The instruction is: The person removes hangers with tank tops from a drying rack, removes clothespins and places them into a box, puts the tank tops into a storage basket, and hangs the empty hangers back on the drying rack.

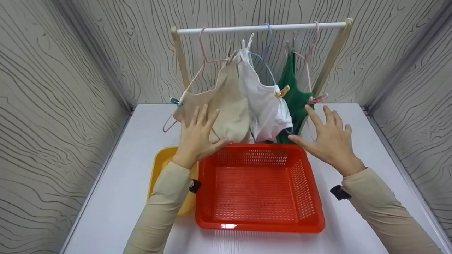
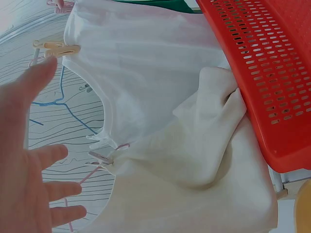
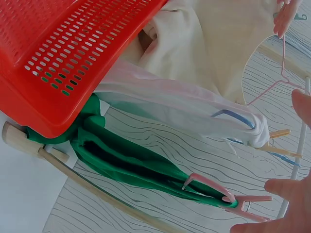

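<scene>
Both hands are held out over the table with fingers spread and nothing in them. The left hand (image 1: 197, 137) is in front of a beige garment (image 1: 231, 109), its fingertips overlapping the cloth in the head view. Close to the right hand (image 1: 332, 144) are a green garment (image 1: 290, 77) and the pink clothespin (image 1: 317, 99) on its edge. Between these hangs a white garment (image 1: 259, 95), with a tan clothespin (image 1: 281, 92) at its side. A teal clothespin (image 1: 175, 101) clips the beige garment's left side. More clothespins grip the garments' upper corners.
A white rod (image 1: 226, 30) on wooden legs carries pink and blue hangers (image 1: 269, 38) with the garments. In front stands a red perforated basket (image 1: 261, 227) with nothing inside. Left of it, partly under the left forearm, is a yellow container (image 1: 155, 173). Patterned panels enclose the table.
</scene>
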A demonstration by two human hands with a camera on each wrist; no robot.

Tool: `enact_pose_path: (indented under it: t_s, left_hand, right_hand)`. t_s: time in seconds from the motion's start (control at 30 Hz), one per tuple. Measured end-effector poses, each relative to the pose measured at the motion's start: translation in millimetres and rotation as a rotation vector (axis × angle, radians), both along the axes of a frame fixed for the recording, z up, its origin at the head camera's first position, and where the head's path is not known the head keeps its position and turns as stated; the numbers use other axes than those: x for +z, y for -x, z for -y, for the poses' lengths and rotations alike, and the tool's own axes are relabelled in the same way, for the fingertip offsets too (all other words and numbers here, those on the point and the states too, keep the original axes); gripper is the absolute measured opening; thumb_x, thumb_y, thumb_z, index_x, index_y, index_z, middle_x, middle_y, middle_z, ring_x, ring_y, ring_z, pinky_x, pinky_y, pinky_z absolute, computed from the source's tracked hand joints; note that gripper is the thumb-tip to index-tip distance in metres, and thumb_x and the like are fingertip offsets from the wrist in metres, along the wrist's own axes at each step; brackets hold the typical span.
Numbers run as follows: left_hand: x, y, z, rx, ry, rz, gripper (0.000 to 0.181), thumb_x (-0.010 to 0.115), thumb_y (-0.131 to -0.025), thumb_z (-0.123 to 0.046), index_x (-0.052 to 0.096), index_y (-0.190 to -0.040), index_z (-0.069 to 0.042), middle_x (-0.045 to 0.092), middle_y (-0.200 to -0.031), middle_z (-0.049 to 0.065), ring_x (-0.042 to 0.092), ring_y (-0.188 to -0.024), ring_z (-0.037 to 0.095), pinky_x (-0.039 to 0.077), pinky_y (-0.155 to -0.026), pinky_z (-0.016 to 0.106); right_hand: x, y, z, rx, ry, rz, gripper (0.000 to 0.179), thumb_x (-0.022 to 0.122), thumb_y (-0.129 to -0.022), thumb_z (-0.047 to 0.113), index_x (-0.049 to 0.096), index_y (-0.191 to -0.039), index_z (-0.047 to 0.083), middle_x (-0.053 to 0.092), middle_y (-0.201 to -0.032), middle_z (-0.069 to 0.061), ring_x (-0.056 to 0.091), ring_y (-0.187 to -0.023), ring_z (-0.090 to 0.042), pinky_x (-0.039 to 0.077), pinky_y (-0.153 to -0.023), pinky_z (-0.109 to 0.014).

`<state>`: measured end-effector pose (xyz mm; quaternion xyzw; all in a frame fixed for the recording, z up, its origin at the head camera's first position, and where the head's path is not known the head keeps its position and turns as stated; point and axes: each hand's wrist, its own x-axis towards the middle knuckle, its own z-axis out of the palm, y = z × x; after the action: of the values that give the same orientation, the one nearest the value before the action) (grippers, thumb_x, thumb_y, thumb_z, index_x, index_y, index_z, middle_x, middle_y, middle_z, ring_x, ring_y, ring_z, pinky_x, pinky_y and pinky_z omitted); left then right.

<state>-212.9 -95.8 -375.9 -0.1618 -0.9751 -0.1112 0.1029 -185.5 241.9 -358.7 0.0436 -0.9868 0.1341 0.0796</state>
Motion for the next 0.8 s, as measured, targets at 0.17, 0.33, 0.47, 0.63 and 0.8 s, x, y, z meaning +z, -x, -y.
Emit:
enact_pose_path:
  t_s: [0.17, 0.33, 0.47, 0.63, 0.8]
  left_hand:
    - [0.5, -1.8, -0.2, 0.004, 0.021, -0.001, 0.085, 0.05, -0.085, -0.07, 0.03, -0.152, -0.023, 0.026, -0.16, 0.013, 0.022, -0.149, 0.038, 0.016, -0.117, 0.068]
    - [-0.6, -4.8, 0.3, 0.005, 0.013, -0.017, 0.08, 0.049, -0.087, -0.068, 0.035, -0.15, -0.02, 0.031, -0.158, 0.013, 0.025, -0.148, 0.038, 0.017, -0.117, 0.068]
    - [-3.9, -8.4, 2.1, -0.003, -0.009, -0.06, 0.075, 0.055, -0.089, -0.059, 0.039, -0.147, -0.016, 0.04, -0.154, 0.012, 0.034, -0.145, 0.037, 0.021, -0.118, 0.066]
    - [-11.6, -11.2, 4.1, -0.022, -0.041, -0.153, 0.065, 0.063, -0.09, -0.044, 0.045, -0.142, -0.01, 0.053, -0.143, 0.011, 0.049, -0.133, 0.033, 0.039, -0.11, 0.058]
    - [-20.7, -13.5, 5.8, -0.02, -0.069, -0.226, 0.055, 0.066, -0.089, -0.036, 0.054, -0.134, -0.008, 0.061, -0.133, 0.011, 0.057, -0.122, 0.031, 0.048, -0.099, 0.051]
  right_hand:
    - [-0.7, -3.4, 0.6, 0.005, -0.002, -0.022, 0.089, 0.053, -0.083, 0.07, 0.02, -0.154, 0.026, 0.028, -0.152, -0.03, 0.03, -0.134, -0.055, 0.03, -0.1, -0.078]
    - [-3.1, -7.5, -0.1, 0.021, -0.001, -0.035, 0.085, 0.052, -0.086, 0.067, 0.024, -0.153, 0.021, 0.035, -0.147, -0.03, 0.037, -0.127, -0.053, 0.041, -0.091, -0.073]
    - [-6.5, -11.8, -0.5, 0.034, 0.007, -0.05, 0.079, 0.051, -0.089, 0.062, 0.029, -0.151, 0.017, 0.04, -0.142, -0.03, 0.042, -0.122, -0.05, 0.049, -0.085, -0.066]
    - [-10.8, -15.1, 1.0, 0.044, 0.026, -0.061, 0.072, 0.051, -0.092, 0.057, 0.035, -0.148, 0.015, 0.045, -0.138, -0.029, 0.046, -0.117, -0.047, 0.054, -0.081, -0.062]
    - [-16.0, -16.5, 3.5, 0.051, 0.047, -0.097, 0.066, 0.055, -0.092, 0.052, 0.042, -0.143, 0.012, 0.051, -0.13, -0.029, 0.051, -0.108, -0.044, 0.056, -0.075, -0.059]
